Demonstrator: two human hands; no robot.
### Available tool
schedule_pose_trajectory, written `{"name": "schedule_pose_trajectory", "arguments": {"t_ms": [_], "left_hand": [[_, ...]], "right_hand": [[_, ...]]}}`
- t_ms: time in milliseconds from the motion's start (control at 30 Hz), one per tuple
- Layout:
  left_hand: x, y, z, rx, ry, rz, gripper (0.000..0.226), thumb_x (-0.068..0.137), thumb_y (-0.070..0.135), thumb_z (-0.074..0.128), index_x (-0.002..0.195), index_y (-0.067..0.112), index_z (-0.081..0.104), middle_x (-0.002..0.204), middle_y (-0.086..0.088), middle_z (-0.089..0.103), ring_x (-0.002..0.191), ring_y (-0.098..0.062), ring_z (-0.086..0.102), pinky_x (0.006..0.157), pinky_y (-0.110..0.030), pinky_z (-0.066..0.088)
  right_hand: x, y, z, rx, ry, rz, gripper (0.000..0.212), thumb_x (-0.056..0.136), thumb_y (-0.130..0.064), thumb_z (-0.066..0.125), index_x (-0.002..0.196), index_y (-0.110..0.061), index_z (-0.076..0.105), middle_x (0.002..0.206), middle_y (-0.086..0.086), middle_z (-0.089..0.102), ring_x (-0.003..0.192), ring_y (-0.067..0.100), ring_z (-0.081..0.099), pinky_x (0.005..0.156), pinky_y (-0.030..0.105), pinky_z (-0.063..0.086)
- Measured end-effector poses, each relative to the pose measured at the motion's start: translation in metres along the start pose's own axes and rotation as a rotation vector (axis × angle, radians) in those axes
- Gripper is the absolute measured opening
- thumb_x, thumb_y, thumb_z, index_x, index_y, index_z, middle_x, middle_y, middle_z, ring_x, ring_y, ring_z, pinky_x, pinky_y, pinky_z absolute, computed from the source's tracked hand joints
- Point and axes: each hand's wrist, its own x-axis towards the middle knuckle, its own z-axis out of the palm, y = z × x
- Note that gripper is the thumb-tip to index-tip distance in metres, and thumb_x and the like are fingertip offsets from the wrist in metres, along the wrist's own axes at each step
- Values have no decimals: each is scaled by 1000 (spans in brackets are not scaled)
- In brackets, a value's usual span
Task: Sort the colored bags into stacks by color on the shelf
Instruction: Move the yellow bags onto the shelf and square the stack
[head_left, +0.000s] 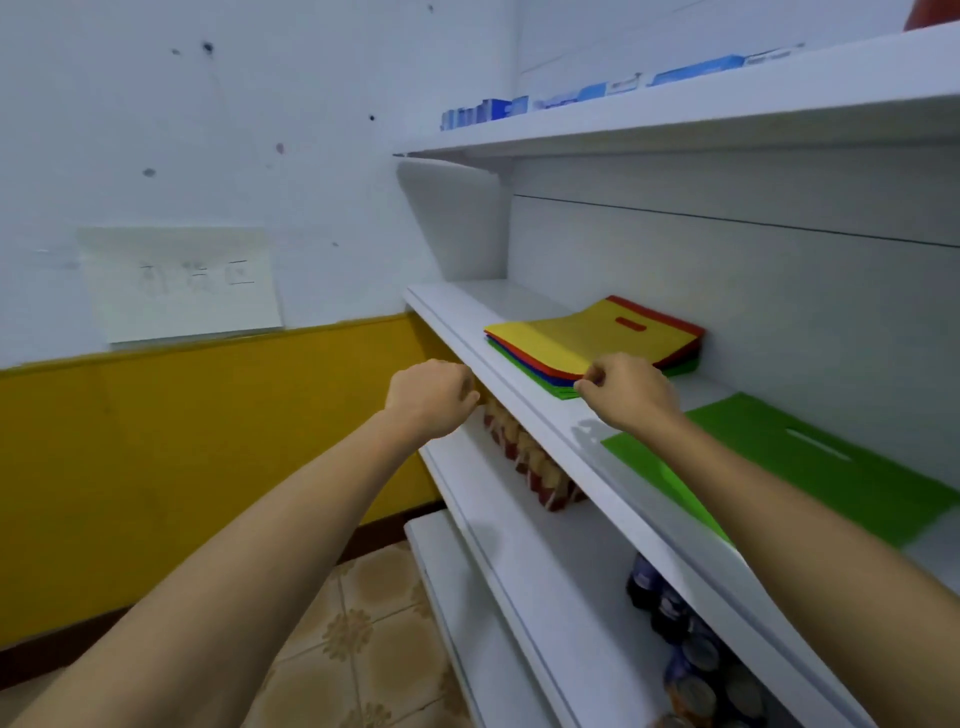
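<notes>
Pinching top yellow bag corner with my right hand; left hand curled, empty. Next: start yellow pile near green bag.

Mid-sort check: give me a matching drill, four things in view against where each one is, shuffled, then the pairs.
Things:
1. yellow bag
2. green bag
3. right hand
4. blue boxes

Places:
A. on the top shelf
B. lying alone, right of the stack
C. on top of the stack
D. fingers pinching the stack's near corner

Pairs: 1-C, 2-B, 3-D, 4-A
</notes>
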Motion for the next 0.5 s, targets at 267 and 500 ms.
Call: {"name": "schedule_pose_trajectory", "arguments": {"t_ms": [267,500], "left_hand": [[123,14,59,-84,96,228,29,98,29,38,108,20,64,109,-1,62,103,-23,53,65,-33,42],[235,-6,108,-225,61,317,29,98,27,41,114,17,63,109,-6,63,105,-26,54,71,-34,44]], "right_hand": [[50,66,25,88,56,327,18,87,-36,60,80,-19,64,80,-1,69,80,22,64,75,30,53],[102,74,51,68,86,605,29,90,-43,57,86,-16,67,86,4,70,83,24,66,81,33,53]]}}
